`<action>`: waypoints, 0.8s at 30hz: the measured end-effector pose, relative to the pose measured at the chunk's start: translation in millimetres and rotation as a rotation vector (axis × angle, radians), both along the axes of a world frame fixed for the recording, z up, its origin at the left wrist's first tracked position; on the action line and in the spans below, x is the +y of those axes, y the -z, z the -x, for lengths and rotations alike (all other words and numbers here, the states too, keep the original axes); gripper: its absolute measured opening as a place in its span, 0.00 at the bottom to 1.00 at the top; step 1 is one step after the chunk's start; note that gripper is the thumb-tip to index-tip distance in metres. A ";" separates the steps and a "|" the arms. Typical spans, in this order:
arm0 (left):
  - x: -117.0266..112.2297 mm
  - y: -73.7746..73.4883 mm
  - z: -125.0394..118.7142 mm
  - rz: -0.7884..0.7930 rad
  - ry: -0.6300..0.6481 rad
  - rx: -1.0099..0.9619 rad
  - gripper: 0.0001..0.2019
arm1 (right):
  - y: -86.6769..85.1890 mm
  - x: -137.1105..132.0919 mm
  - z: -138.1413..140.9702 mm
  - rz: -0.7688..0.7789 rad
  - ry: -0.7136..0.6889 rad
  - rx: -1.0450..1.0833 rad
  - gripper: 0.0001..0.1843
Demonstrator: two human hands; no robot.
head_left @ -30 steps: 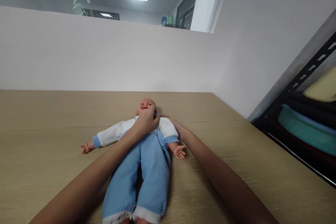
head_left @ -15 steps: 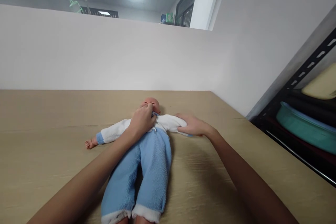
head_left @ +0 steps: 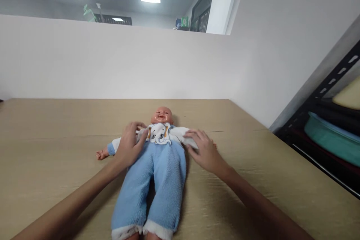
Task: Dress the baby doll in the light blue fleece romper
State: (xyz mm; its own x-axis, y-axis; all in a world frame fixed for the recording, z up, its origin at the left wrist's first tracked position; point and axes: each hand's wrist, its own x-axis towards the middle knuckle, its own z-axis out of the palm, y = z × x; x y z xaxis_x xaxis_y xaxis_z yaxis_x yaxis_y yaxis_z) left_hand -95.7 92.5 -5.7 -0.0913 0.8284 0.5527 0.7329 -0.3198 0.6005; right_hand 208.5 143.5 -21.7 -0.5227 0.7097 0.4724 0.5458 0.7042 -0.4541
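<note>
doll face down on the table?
No, the baby doll lies on its back on the wooden table, with its face and the elephant print on its chest turned upward.

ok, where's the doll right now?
Head view, centre: the doll lies face up on the table, left hand and right hand resting on its shoulders.

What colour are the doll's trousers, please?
The trousers are light blue with white cuffs; head view.
</note>
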 end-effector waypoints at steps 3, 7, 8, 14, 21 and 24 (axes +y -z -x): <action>-25.1 15.2 13.0 0.178 0.060 -0.161 0.17 | 12.3 -27.6 13.2 0.238 -0.067 0.183 0.09; -37.1 19.8 15.9 0.336 0.059 -0.146 0.19 | 30.1 -25.9 19.5 0.597 -0.122 0.384 0.13; -36.5 19.4 16.6 0.359 0.043 -0.132 0.20 | 33.7 -20.5 19.0 0.663 -0.141 0.414 0.15; -24.9 21.3 32.3 0.461 0.228 -0.231 0.15 | 48.5 5.6 17.6 0.751 -0.039 0.674 0.20; -21.4 33.2 35.6 0.338 0.194 -0.133 0.11 | 61.0 -0.5 25.4 0.343 0.189 0.516 0.19; -13.5 34.1 33.0 0.206 0.077 0.025 0.09 | 58.4 -5.4 23.5 0.180 0.253 0.453 0.13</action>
